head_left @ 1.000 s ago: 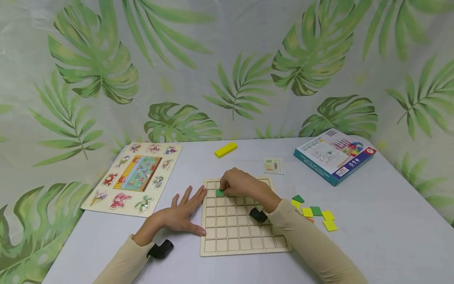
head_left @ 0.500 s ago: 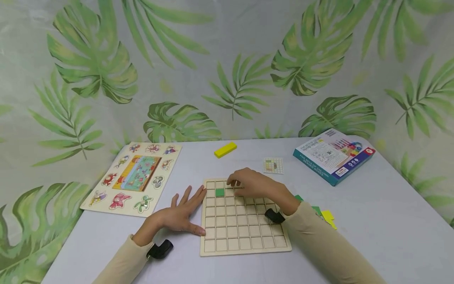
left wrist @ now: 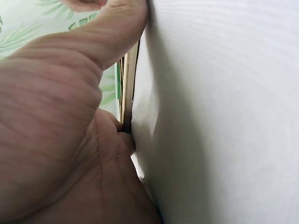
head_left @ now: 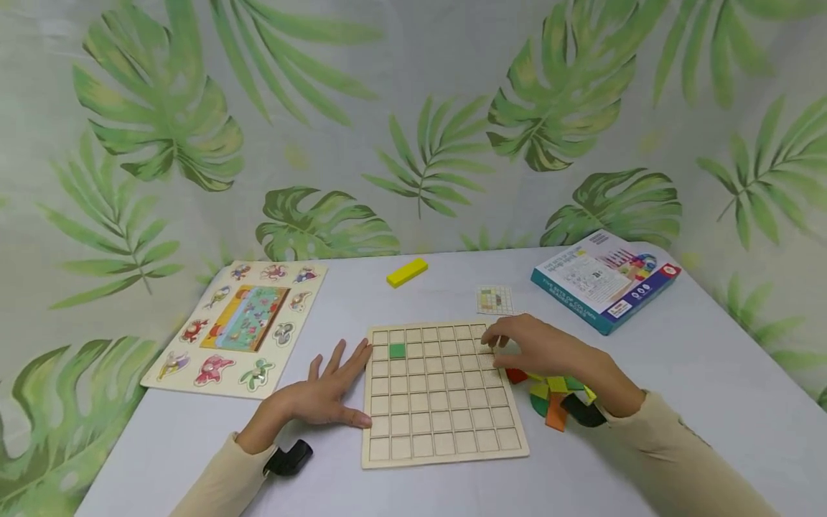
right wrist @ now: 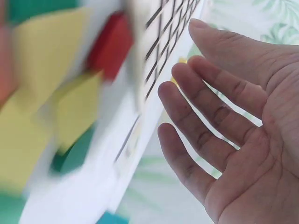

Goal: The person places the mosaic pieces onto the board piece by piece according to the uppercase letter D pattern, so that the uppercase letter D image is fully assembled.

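Note:
A wooden grid board lies on the white table, and one green square tile sits in a cell near its upper left. My left hand rests with spread fingers against the board's left edge; in the left wrist view its thumb and palm are beside that edge. Over the board's upper right edge hovers my right hand, its fingers loosely bent and holding nothing, as the right wrist view also shows. Below that hand is a pile of loose tiles: an orange tile, a red tile, yellow and green ones, partly hidden.
A small printed grid card lies behind the board, with a yellow block to its left. At the back right is a boxed game. An animal picture puzzle board lies at the left.
My right hand has left the green tile, which stays in its cell, and has moved right across the board to beside the loose tiles. My left hand stays at the edge.

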Available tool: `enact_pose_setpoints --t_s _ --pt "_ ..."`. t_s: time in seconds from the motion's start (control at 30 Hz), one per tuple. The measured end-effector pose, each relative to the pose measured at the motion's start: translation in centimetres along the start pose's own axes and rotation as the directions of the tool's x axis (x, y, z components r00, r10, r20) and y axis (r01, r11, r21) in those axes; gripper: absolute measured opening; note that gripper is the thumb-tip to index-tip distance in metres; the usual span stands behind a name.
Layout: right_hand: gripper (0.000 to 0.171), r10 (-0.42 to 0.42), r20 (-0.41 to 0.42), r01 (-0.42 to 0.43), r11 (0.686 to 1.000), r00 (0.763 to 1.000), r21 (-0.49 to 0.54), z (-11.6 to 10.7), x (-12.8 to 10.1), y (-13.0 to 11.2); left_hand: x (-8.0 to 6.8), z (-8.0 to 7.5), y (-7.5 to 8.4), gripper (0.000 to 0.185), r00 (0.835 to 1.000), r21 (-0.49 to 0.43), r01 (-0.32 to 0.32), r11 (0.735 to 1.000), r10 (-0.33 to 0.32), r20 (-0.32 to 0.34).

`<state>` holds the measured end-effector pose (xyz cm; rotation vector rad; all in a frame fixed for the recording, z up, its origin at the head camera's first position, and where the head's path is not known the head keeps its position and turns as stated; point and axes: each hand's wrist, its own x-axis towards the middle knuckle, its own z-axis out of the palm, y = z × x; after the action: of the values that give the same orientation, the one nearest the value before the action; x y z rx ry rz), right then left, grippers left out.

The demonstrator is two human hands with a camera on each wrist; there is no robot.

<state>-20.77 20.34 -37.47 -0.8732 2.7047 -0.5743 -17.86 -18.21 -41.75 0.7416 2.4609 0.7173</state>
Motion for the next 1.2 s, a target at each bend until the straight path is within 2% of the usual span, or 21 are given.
enact_pose_setpoints --t_s 0.2,0.37,0.53,0.7,0.87,1.1,1.2 --pt "0.020 0.121 0.024 -0.121 0.993 0.992 0.001 -0.7 -3.2 2.6 0.0 -0.3 -0.2 0.120 1.000 -0.007 -0.010 1.000 0.010 0.001" --pt "0.022 0.198 0.040 -0.200 0.980 0.979 0.026 -0.8 -6.2 4.4 0.5 -0.2 -0.1 0.121 1.000 0.012 -0.019 1.000 0.019 -0.012" --pt "0.024 0.166 0.039 -0.168 0.983 0.985 0.074 -1.1 -7.9 6.2 0.7 -0.4 -0.2 0.122 0.999 0.026 -0.035 0.999 0.036 -0.025" --pt "0.024 0.110 0.039 -0.115 0.983 0.993 0.143 -1.1 -8.8 8.1 0.8 -0.3 -0.5 0.124 0.999 0.019 -0.038 0.999 0.038 -0.008" --pt "0.025 0.069 0.044 -0.077 0.973 0.997 0.219 -0.9 -9.1 8.5 0.4 -0.4 -0.3 0.123 0.999 0.019 -0.035 0.999 0.035 -0.008" --pt "0.019 0.113 0.057 -0.122 0.973 0.992 0.194 -0.6 -8.9 8.4 0.4 -0.5 0.0 0.121 0.999 0.009 -0.035 0.999 0.035 -0.015" --pt "0.015 0.094 0.047 -0.101 0.981 0.994 0.168 -0.6 -8.8 8.3 0.5 -0.4 -0.1 0.121 0.999 0.017 -0.031 0.999 0.031 -0.011"
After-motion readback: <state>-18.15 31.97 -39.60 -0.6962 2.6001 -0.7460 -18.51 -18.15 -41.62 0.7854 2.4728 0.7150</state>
